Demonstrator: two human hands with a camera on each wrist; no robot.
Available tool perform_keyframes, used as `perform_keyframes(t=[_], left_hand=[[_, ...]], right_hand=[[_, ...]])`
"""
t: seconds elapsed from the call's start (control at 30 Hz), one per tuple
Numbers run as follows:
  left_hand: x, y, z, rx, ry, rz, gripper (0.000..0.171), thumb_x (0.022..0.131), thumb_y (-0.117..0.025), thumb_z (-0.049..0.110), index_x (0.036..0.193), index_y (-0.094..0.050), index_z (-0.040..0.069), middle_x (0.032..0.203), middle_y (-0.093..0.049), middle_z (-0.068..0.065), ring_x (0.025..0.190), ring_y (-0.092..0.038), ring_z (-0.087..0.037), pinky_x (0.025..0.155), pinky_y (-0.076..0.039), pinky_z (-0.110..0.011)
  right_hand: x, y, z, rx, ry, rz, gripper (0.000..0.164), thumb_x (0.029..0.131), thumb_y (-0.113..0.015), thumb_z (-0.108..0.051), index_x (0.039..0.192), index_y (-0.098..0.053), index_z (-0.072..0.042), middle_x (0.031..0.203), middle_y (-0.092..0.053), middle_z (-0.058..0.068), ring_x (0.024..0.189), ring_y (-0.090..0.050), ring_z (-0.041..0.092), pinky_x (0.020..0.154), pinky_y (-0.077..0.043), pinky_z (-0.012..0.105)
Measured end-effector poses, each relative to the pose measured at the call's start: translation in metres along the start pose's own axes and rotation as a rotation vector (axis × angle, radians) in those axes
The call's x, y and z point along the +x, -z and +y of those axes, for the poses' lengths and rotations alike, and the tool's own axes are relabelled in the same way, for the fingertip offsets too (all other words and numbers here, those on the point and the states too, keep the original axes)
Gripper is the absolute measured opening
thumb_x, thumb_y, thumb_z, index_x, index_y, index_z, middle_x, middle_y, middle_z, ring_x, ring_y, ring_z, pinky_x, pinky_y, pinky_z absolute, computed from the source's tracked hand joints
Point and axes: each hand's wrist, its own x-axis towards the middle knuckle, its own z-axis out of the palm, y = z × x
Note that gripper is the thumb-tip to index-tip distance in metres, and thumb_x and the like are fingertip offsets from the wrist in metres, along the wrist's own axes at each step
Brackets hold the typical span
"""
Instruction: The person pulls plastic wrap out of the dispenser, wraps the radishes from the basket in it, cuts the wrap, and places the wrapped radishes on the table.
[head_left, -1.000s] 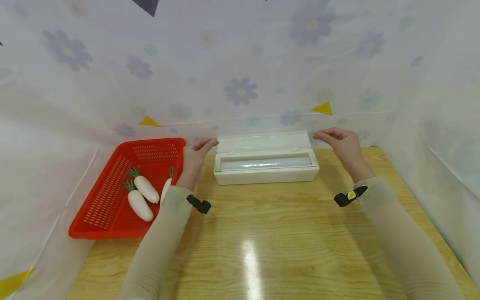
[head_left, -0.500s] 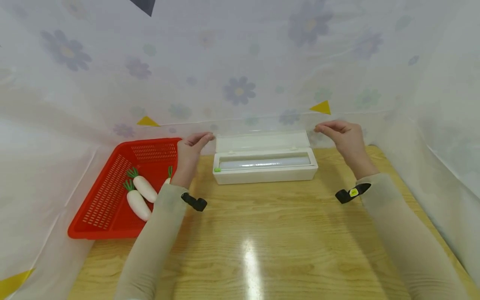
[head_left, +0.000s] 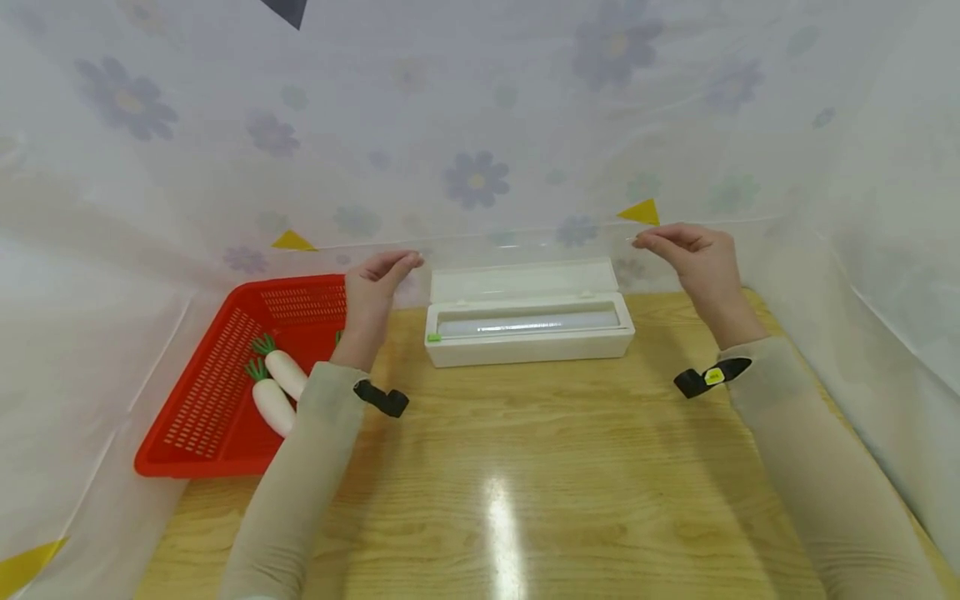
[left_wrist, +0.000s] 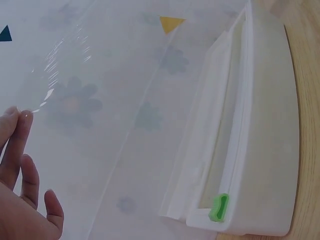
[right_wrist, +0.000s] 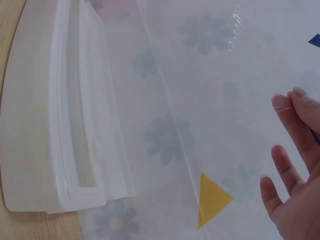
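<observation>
My left hand (head_left: 367, 304) pinches one corner of a clear sheet of cling film (left_wrist: 52, 65) between thumb and fingertips. At the other end, my right hand (head_left: 705, 271) pinches the film (right_wrist: 272, 109) the same way. Glints show it stretched between the hands, though it is barely visible in the head view. Below and between them stands a white cling film dispenser box (head_left: 529, 350), lid (head_left: 525, 281) raised at the back. A roll of film (head_left: 528, 323) lies inside, and a green slide cutter (left_wrist: 219, 207) sits at the left end of its front edge.
A red plastic basket (head_left: 198, 408) stands at the left, partly behind my left forearm. In it lie white radishes (head_left: 275, 407) with green tops, one mostly hidden. The wooden table (head_left: 585, 467) meets a flower-patterned curtain (head_left: 480, 100) at the back.
Both hands have risen and moved slightly apart, still pinching the film. The left hand covers more of the basket and its radishes. The dispenser box has stayed in place.
</observation>
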Motion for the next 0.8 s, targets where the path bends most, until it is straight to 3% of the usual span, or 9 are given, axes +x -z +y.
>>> perform_keyframes(t=[0.17, 0.4, 0.8], left_hand=[[-0.004, -0.001, 0.012, -0.024, -0.016, -0.003, 0.030, 0.083, -0.071, 0.023, 0.105, -0.070, 0.003, 0.098, -0.071, -0.002, 0.103, -0.058, -0.021, 0.099, -0.039, -0.036], [0.001, 0.001, 0.009, -0.070, -0.039, 0.008, 0.028, 0.078, -0.075, 0.027, 0.098, -0.073, 0.008, 0.096, -0.071, -0.003, 0.103, -0.058, -0.022, 0.100, -0.037, -0.035], [-0.002, 0.000, 0.020, -0.129, -0.152, -0.023, 0.025, 0.080, -0.074, 0.022, 0.098, -0.072, 0.004, 0.092, -0.071, -0.006, 0.100, -0.059, -0.026, 0.100, -0.039, -0.036]], right_hand=[[0.002, 0.001, -0.005, 0.050, 0.035, 0.005, 0.034, 0.084, -0.070, -0.025, 0.106, -0.069, 0.001, 0.095, -0.072, -0.001, 0.108, -0.055, 0.015, 0.102, -0.035, 0.034], [-0.001, 0.004, -0.014, 0.126, 0.062, 0.005, 0.034, 0.083, -0.071, -0.020, 0.105, -0.067, 0.005, 0.094, -0.072, 0.001, 0.107, -0.055, 0.019, 0.097, -0.039, 0.026], [-0.005, 0.009, -0.032, 0.239, 0.110, 0.019, 0.029, 0.082, -0.072, -0.013, 0.100, -0.067, 0.010, 0.092, -0.071, 0.007, 0.103, -0.056, 0.023, 0.092, -0.041, 0.022]])
